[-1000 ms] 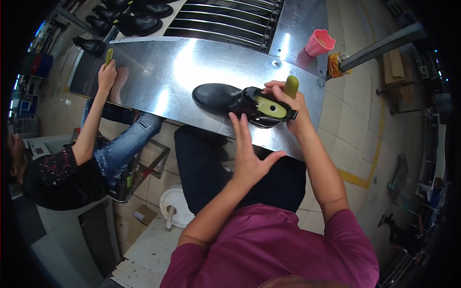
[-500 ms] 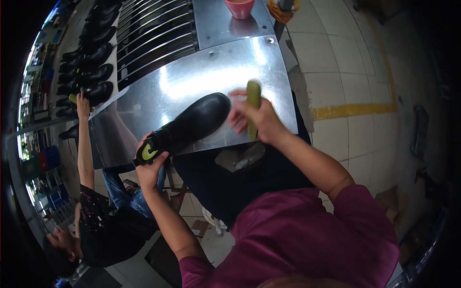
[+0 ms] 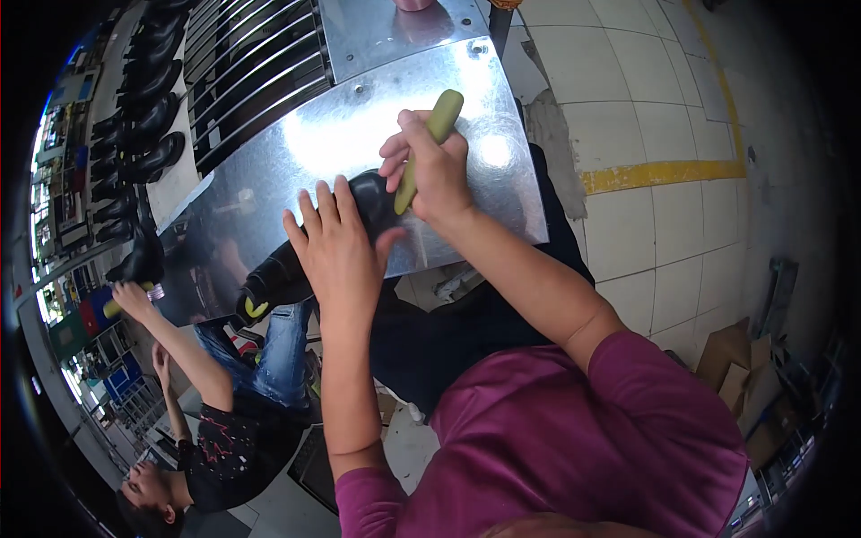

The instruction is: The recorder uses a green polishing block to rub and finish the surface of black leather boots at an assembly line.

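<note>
A black boot [image 3: 369, 199] lies on the metal table, its toe pointing far right and its opening with a yellow-green pull tab at the near left. My left hand [image 3: 339, 247] rests flat across the middle of the boot, fingers spread. In my right hand [image 3: 435, 170] is a long olive-green brush [image 3: 446, 115] with rounded ends, gripped around its middle. The brush's lower end is beside the boot's toe; whether it touches cannot be made out. Its working face is hidden.
Metal rollers [image 3: 260, 76] run beyond the table [image 3: 489, 193]. Rows of black boots [image 3: 148, 125] stand at the far left. A co-worker [image 3: 224, 439] sits at left, a hand [image 3: 134, 300] near a boot. A pink container [image 3: 413, 4] stands at the top edge.
My left hand has let go of the boot's top opening and moved to lie flat over its middle. My right hand has shifted left with the brush. The co-worker's hand has come nearer.
</note>
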### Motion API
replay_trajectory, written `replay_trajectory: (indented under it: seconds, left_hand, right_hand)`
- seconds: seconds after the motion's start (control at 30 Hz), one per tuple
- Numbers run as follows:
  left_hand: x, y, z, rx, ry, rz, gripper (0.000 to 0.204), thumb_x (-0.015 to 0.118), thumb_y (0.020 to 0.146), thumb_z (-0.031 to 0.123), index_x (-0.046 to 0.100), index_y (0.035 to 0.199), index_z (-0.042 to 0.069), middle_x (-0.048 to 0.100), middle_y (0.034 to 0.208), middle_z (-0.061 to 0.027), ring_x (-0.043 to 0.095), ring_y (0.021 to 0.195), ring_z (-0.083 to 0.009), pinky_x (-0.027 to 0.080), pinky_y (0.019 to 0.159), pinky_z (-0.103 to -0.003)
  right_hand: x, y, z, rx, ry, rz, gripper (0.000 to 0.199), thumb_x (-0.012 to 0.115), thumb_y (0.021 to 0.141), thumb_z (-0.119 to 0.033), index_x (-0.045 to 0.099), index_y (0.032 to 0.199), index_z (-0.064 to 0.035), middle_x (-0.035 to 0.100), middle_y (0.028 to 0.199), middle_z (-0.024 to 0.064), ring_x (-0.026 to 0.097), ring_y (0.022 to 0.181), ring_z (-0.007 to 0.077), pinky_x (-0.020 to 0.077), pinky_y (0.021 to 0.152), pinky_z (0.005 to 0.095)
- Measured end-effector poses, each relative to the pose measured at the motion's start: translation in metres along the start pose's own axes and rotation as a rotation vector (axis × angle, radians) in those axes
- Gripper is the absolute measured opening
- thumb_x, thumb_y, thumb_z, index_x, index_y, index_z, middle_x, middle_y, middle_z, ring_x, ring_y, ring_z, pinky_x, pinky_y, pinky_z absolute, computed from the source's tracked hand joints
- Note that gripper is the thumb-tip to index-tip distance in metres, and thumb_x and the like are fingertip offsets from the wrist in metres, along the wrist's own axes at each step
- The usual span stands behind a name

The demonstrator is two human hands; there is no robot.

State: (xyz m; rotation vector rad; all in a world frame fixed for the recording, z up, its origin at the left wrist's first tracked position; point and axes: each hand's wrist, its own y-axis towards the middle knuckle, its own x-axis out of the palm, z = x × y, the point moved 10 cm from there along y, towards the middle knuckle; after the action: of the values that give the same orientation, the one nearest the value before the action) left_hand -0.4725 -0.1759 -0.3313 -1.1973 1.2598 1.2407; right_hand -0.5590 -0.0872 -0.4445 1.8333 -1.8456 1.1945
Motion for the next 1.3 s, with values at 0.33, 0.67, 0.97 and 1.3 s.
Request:
replay_trajectory:
  seconds: [0.33, 0.67, 0.97, 1.3]
  left_hand:
    - [0.017, -0.004, 0.005, 0.178, 0.041, 0.1, 0.079, 0.074, 0.083, 0.054, 0.055, 0.135, -0.003, 0.061, 0.119, -0.0183, 0.059, 0.109, -0.0345, 0.044, 0.097, -0.045]
    - [0.02, -0.005, -0.007, 0.165, 0.029, 0.251, 0.067, 0.063, 0.093, 0.06, 0.066, 0.122, -0.001, 0.068, 0.113, -0.0189, 0.067, 0.104, -0.035, 0.051, 0.094, -0.045]
    - [0.023, 0.001, -0.022, 0.187, -0.025, 0.323, 0.064, 0.065, 0.094, 0.06, 0.07, 0.115, 0.0, 0.072, 0.108, -0.0152, 0.071, 0.102, -0.0325, 0.054, 0.09, -0.043]
    - [0.02, 0.004, -0.019, 0.173, 0.011, 0.372, 0.056, 0.051, 0.105, 0.052, 0.072, 0.11, 0.0, 0.074, 0.101, -0.0158, 0.073, 0.097, -0.0313, 0.055, 0.089, -0.041]
  right_hand:
    - [0.001, -0.016, -0.009, -0.052, -0.137, 0.043, 0.022, 0.066, 0.1, -0.02, 0.056, 0.111, -0.0047, 0.056, 0.073, 0.002, 0.051, 0.051, 0.007, 0.0364, 0.04, 0.0215]
    - [0.01, 0.001, -0.005, -0.022, -0.311, 0.061, 0.018, 0.066, 0.099, -0.015, 0.055, 0.108, -0.0053, 0.051, 0.068, -0.0001, 0.046, 0.047, 0.0071, 0.0346, 0.038, 0.0224]
    - [0.025, 0.016, 0.012, 0.075, -0.386, 0.005, 0.015, 0.067, 0.098, -0.012, 0.055, 0.104, -0.0072, 0.048, 0.067, -0.0009, 0.045, 0.046, 0.0072, 0.0351, 0.039, 0.0223]
    - [0.032, 0.022, 0.009, 0.097, -0.398, -0.042, 0.011, 0.065, 0.098, -0.011, 0.057, 0.102, -0.0059, 0.048, 0.068, -0.0002, 0.045, 0.046, 0.0081, 0.0355, 0.039, 0.0232]
